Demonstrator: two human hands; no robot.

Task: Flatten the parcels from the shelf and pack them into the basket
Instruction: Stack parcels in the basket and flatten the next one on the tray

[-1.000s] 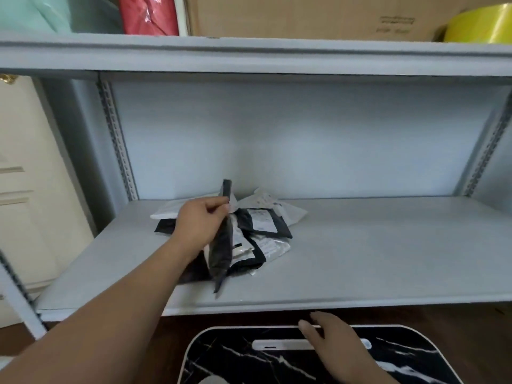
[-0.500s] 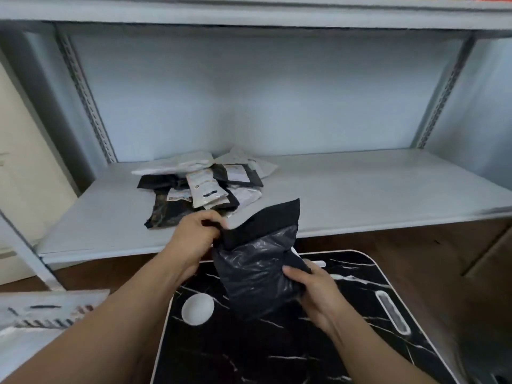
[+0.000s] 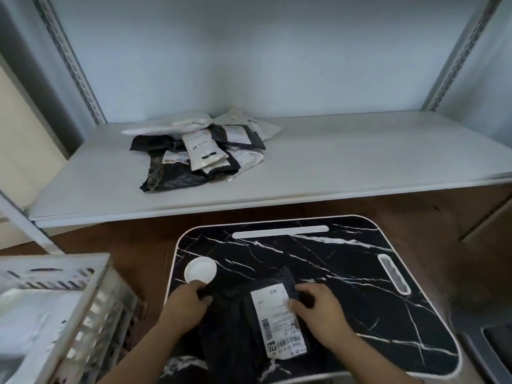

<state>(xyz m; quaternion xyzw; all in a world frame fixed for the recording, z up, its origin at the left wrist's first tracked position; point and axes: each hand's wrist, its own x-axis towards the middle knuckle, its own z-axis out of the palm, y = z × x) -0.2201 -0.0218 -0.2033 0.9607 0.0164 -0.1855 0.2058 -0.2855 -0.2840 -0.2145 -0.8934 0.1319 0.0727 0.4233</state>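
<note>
A black plastic parcel [image 3: 238, 322] with a white shipping label lies on the black marble-pattern lap table [image 3: 346, 273]. My left hand [image 3: 185, 306] grips its upper left corner. My right hand [image 3: 318, 309] grips the upper right edge beside the label. Several black and white parcels sit in a pile [image 3: 199, 151] on the grey shelf [image 3: 360, 162]. The white slatted basket [image 3: 55, 309] stands at the lower left, beside the table.
A white round dish [image 3: 200, 270] sits in the lap table's left corner, just above my left hand. Shelf uprights rise at both sides. Brown floor shows between the shelf and the table. A dark grey object lies at the lower right edge.
The black parcel came off the shelf pile in my left hand, my right hand joined it, and both brought it down onto the lap table, label up. The view tilted down.
</note>
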